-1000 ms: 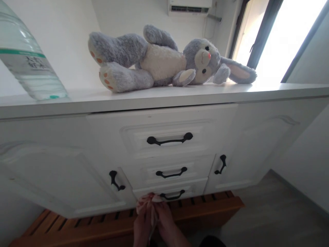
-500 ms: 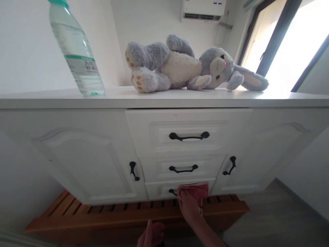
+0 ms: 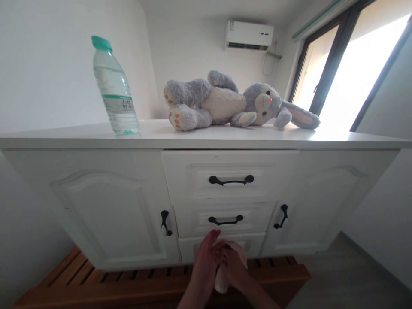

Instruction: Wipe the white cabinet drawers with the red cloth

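Note:
In front of the bottom drawer [image 3: 254, 244] my two hands meet low in the head view. A cloth [image 3: 221, 281], pale pinkish where it shows, hangs below and behind my right hand [image 3: 234, 267], whose fingers are closed on it. My left hand [image 3: 204, 261] lies against the right one with its fingers stretched upward; how far its palm touches the cloth is hidden. The hands cover the bottom drawer's handle. Just above them is the black handle [image 3: 225, 221] of the middle drawer.
On the white cabinet's top [image 3: 154, 128] stand a water bottle [image 3: 117, 101] with a green cap and, lying on its side, a grey plush rabbit [image 3: 222, 105]. Cabinet doors flank the drawers. A slatted wooden bench [image 3: 128, 281] runs along the cabinet's foot.
My right hand has come away from the bottom drawer front with the cloth, which showed red before. My left hand has risen to meet it. The view has tilted up slightly.

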Available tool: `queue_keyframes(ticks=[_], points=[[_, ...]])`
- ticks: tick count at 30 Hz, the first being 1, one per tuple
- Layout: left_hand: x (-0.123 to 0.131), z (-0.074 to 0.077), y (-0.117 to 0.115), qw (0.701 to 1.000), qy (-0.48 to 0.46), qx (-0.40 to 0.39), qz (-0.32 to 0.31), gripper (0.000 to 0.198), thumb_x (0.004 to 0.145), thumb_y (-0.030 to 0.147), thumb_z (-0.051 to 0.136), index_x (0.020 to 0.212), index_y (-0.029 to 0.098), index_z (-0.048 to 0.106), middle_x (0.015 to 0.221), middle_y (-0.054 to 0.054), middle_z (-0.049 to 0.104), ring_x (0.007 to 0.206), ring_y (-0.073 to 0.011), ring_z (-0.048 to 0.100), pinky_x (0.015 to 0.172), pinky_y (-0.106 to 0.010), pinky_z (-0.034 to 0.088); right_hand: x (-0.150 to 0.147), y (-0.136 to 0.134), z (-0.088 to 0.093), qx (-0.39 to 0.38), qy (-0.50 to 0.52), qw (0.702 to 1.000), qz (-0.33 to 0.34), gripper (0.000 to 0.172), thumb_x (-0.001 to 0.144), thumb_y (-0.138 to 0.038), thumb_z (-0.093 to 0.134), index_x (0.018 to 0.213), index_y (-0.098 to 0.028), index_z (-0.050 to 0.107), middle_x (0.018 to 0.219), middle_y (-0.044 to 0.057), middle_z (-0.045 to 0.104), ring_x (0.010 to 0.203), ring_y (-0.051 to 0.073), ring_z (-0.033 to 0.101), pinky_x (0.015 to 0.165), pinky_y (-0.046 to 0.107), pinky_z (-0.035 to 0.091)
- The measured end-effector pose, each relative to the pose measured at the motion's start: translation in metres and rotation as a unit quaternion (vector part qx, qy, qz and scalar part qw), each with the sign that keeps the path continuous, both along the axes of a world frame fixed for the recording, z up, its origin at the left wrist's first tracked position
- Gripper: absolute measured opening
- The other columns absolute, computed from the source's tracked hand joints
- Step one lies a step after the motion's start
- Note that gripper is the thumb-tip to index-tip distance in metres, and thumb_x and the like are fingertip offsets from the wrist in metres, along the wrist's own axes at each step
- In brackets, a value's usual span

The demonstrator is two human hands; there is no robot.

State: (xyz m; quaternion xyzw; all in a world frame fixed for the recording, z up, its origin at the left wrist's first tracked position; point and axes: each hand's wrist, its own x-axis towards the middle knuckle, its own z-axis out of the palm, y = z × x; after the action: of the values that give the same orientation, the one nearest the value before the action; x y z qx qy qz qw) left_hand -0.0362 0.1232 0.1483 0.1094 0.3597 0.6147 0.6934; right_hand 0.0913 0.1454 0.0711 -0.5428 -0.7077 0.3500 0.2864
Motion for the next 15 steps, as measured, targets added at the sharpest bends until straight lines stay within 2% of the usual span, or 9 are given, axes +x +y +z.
queue_keyframes(ticks=[1, 3, 5, 6, 8, 11, 13, 15], points=[[0.007, 0.016, 0.011, 0.998, -0.053, 0.013, -0.023, 0.028, 0.078, 0.037, 0.074, 0.099, 0.020, 0.071, 0.113, -0.010, 0.076, 0.086, -0.0206, 0.072, 0.072, -0.033, 0.053, 0.009, -0.011, 0.007, -0.004, 0.044, 0.999, -0.022, 0.016, 0.087, -0.025, 0.056, 0.080, -0.019, 0.069, 0.087, 0.010, 0.072, 0.090, 0.028, 0.067, 0.087, 0.044, 0.051], [0.019, 0.037, 0.026, 0.993, -0.107, 0.017, -0.045, 0.022, 0.081, 0.036, 0.072, 0.093, 0.018, 0.069, 0.099, -0.006, 0.075, 0.078, -0.0162, 0.069, 0.070, -0.031, 0.052, 0.036, -0.037, 0.029, -0.041, 0.159, 0.986, -0.035, 0.022, 0.086, -0.036, 0.058, 0.086, -0.019, 0.071, 0.091, 0.011, 0.074, 0.093, 0.031, 0.069, 0.088, 0.045, 0.052], [0.028, 0.045, 0.031, 0.994, -0.109, 0.002, -0.027, 0.019, 0.083, 0.035, 0.072, 0.090, 0.018, 0.066, 0.082, 0.000, 0.071, 0.066, -0.0116, 0.064, 0.064, -0.028, 0.049, 0.069, -0.065, 0.064, -0.093, 0.278, 0.956, -0.015, 0.034, 0.086, -0.046, 0.061, 0.099, -0.018, 0.074, 0.103, 0.013, 0.075, 0.101, 0.032, 0.069, 0.095, 0.046, 0.051], [0.033, 0.045, 0.030, 0.995, -0.103, -0.008, -0.008, 0.018, 0.083, 0.035, 0.071, 0.089, 0.019, 0.065, 0.077, 0.002, 0.068, 0.062, -0.0105, 0.061, 0.061, -0.027, 0.047, 0.085, -0.079, 0.087, -0.105, 0.301, 0.948, 0.001, 0.039, 0.085, -0.049, 0.064, 0.108, -0.019, 0.074, 0.111, 0.014, 0.075, 0.106, 0.033, 0.069, 0.099, 0.047, 0.050], [0.039, 0.039, 0.022, 0.995, -0.097, -0.019, 0.021, 0.017, 0.085, 0.035, 0.070, 0.089, 0.020, 0.064, 0.073, 0.005, 0.065, 0.061, -0.0093, 0.060, 0.060, -0.026, 0.046, 0.113, -0.103, 0.139, -0.082, 0.274, 0.958, 0.025, 0.048, 0.080, -0.046, 0.072, 0.123, -0.023, 0.071, 0.122, 0.014, 0.072, 0.115, 0.035, 0.067, 0.103, 0.048, 0.048], [0.043, 0.022, -0.007, 0.995, -0.091, 0.001, 0.044, 0.021, 0.082, 0.037, 0.074, 0.090, 0.020, 0.064, 0.079, 0.004, 0.070, 0.061, -0.0072, 0.060, 0.060, -0.024, 0.046, 0.132, -0.123, 0.224, 0.031, 0.147, 0.988, 0.044, 0.064, 0.070, -0.034, 0.082, 0.132, -0.032, 0.067, 0.128, 0.014, 0.070, 0.117, 0.037, 0.066, 0.101, 0.049, 0.052], [0.042, 0.008, -0.034, 0.995, -0.087, 0.018, 0.033, 0.033, 0.072, 0.041, 0.082, 0.091, 0.019, 0.066, 0.084, 0.001, 0.074, 0.063, -0.0077, 0.062, 0.060, -0.024, 0.047, 0.125, -0.124, 0.274, 0.159, 0.057, 0.983, 0.072, 0.057, 0.074, -0.027, 0.078, 0.130, -0.032, 0.069, 0.136, 0.013, 0.065, 0.123, 0.036, 0.062, 0.103, 0.046, 0.051], [0.039, -0.005, -0.066, 0.996, -0.084, -0.002, -0.002, 0.045, 0.059, 0.045, 0.090, 0.089, 0.020, 0.068, 0.084, -0.001, 0.076, 0.062, -0.0102, 0.064, 0.056, -0.025, 0.046, 0.107, -0.114, 0.312, 0.272, -0.016, 0.954, 0.124, 0.045, 0.081, -0.019, 0.069, 0.125, -0.029, 0.071, 0.142, 0.012, 0.059, 0.132, 0.032, 0.055, 0.108, 0.040, 0.047]])
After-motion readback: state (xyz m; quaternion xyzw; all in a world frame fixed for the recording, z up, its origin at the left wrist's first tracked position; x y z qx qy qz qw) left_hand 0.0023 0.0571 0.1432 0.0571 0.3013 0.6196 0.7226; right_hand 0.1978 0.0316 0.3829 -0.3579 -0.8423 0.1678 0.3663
